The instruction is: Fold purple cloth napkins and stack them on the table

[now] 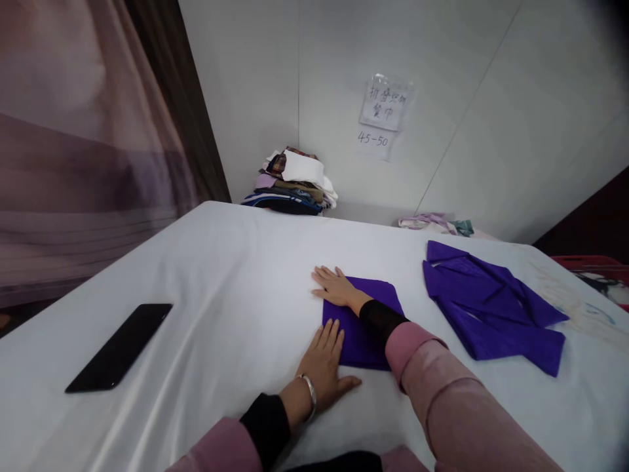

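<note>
A folded purple cloth (361, 337) lies flat on the white-covered table (236, 314) before me. My right hand (334, 286) rests on its far left corner, fingers spread and reaching past the edge. Nearer to me, my left hand (322, 360) lies flat along the cloth's left edge, fingertips touching it and thumb stretched out to the right. Neither hand grips anything. The right sleeve covers part of the cloth's right side. Further right, another purple cloth (484, 298) lies loosely spread and creased.
A black phone-like slab (119, 349) lies at the left of the table. Beyond the far edge stand a pile of folded clothes (295, 183) and some lilac fabric (427, 223). Handwritten paper signs (383, 108) hang on the wall. A red basket (584, 262) is at the far right.
</note>
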Demonstrator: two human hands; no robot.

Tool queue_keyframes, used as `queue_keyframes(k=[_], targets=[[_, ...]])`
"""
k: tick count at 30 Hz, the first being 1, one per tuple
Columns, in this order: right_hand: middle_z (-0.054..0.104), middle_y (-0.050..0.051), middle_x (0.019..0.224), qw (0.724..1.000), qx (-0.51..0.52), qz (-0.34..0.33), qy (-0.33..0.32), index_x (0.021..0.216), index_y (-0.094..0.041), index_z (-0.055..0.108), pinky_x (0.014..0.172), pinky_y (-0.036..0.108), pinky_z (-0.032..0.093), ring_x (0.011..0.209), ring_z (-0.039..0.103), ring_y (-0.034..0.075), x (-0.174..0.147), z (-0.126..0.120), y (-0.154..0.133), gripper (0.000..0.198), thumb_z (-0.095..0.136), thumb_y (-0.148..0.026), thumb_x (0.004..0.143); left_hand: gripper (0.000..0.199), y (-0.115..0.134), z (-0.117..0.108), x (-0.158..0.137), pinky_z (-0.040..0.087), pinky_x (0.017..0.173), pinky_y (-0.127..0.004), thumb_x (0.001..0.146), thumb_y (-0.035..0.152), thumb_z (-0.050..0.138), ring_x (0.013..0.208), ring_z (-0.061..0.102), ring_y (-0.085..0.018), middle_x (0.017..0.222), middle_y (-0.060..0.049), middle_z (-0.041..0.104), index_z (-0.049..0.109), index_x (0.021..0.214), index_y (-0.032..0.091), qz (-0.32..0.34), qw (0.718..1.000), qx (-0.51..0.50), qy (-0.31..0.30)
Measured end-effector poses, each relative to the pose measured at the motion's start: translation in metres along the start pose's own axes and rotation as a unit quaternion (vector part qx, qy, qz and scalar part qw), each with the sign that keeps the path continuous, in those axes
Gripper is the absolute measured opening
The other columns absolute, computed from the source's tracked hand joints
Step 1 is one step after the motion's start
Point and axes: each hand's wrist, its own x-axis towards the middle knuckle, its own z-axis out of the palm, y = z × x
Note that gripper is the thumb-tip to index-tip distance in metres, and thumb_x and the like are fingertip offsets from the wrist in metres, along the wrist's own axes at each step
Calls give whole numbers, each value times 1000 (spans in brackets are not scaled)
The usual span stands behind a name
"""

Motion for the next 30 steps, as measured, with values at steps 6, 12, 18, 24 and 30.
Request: queue_keyframes(k=[6,12,18,24,30], targets=[[7,3,152,998,-3,56,19,144,-23,16,108,48,-1,139,3,20,27,-2,21,72,16,-65,86,97,1,-1,1,16,111,-50,73,76,31,138,8,-32,149,-19,14,25,140,6,-13,1000,-1,-21],[12,8,151,985,24,155,75,145,-19,14,109,44,4,138,7,20,39,-14,30,69,15,-60,89,96,2,-5,1,17,112,-49,74,75,32,137,10,-32,149,-19,16,26,140,6,-15,999,9,-26],[13,7,151,990,26,79,112,144,-18,19,110,41,0,139,5,19,-4,-14,-10,66,19,-57,91,97,-1,-3,2,20,110,-51,73,76,31,137,13,-34,147,-21,18,28,139,4,-9,1000,6,-22],[13,11,150,996,53,-69,5,144,-14,18,110,46,0,139,5,21,-47,6,-48,75,20,-64,88,95,-6,7,4,21,108,-53,72,74,37,133,24,-36,142,-21,34,33,137,6,-4,1000,6,21],[15,9,150,999,5,-27,26,143,-17,23,110,45,1,138,7,21,-11,-1,-25,70,24,-62,88,96,-5,5,5,19,109,-50,73,75,34,136,17,-34,146,-21,25,33,137,4,-4,1000,20,13]])
